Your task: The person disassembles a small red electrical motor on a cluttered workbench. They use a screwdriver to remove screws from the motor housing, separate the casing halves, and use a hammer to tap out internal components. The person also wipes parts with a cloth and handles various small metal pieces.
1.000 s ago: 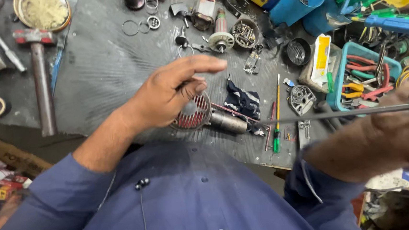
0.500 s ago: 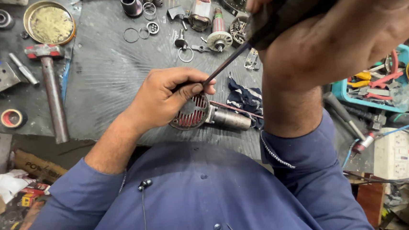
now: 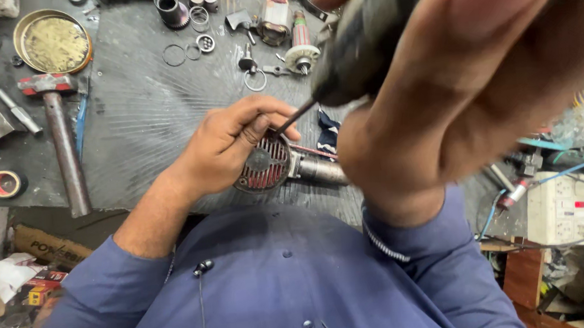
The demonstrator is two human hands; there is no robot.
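Pinning the red-vaned motor fan housing (image 3: 262, 165) at centre frame against the grey bench (image 3: 138, 120), left hand (image 3: 232, 144) fingers curling over its rim to stop it turning. Gripping the screwdriver (image 3: 359, 50) tight at upper right, right hand (image 3: 464, 83) fingers wrapping the dark handle, angling the tip down toward the left fingertips; hammer (image 3: 57, 132) lying idle at left

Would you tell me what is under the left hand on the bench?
Under the left hand lies a round red-slotted grille joined to a metal cylinder. The screwdriver tip meets the fingers; the grille's upper edge is covered.
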